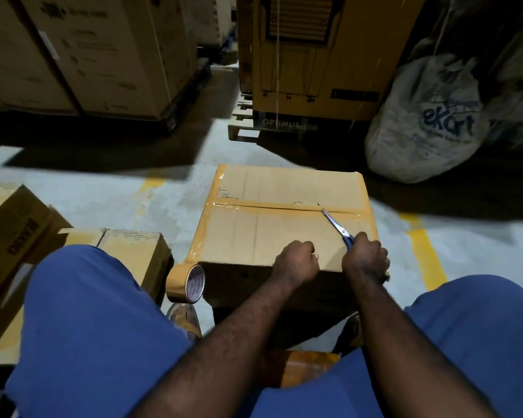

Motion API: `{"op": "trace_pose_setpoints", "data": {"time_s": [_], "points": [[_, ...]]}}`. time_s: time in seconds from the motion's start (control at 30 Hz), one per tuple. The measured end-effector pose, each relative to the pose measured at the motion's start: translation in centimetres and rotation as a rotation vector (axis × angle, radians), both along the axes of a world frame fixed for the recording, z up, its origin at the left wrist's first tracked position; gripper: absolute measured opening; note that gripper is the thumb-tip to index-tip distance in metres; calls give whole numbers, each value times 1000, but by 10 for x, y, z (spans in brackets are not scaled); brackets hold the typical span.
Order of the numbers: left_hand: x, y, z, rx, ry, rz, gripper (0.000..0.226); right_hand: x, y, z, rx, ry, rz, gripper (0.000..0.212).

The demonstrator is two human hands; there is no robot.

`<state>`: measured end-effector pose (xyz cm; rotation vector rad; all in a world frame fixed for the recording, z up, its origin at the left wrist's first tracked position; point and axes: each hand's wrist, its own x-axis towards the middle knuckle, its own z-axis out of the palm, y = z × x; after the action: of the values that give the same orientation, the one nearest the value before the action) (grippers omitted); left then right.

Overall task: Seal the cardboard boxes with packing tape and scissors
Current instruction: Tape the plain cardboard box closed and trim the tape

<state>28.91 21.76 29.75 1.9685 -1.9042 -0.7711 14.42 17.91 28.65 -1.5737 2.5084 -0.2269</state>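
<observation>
Warehouse floor [88, 188] bears the cardboard box [254, 236] at twelve o'clock. Right hand [366, 254] grips scissors [335, 224] pointing to eleven, likely to cut tape. Left hand [296, 260] is curled, its contents unclear. Tape roll [186, 283] sits at the box's eight.

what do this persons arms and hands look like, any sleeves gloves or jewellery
Both forearms are bare, with no sleeve, watch or wristband in view. The left hand and right hand wear no gloves. A small glint on a right-hand finger may be a ring, too small to be sure. The legs are covered in blue cloth.
</observation>
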Motion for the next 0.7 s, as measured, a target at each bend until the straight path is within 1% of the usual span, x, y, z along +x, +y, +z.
{"op": "trace_pose_setpoints", "data": {"time_s": [0.17,0.27,0.37,0.43,0.5,0.63,0.7], "points": [[8,-2,2,-48,13,3,30,1,-3,11,66,-43,20,23],[20,-5,6,-96,33,29,27,8,-6,19,83,-114,47,24],[41,-4,12,-141,27,82,25,23,-14,22,68,-205,136,37],[61,0,17,-163,4,147,24,41,-18,24,35,-317,214,46],[90,4,19,-173,-25,240,23,67,-19,28,5,-470,315,52],[170,20,15,-112,-78,494,31,126,-10,31,43,-811,492,49],[209,34,7,-47,-64,631,34,154,-5,29,66,-894,557,48]]}}
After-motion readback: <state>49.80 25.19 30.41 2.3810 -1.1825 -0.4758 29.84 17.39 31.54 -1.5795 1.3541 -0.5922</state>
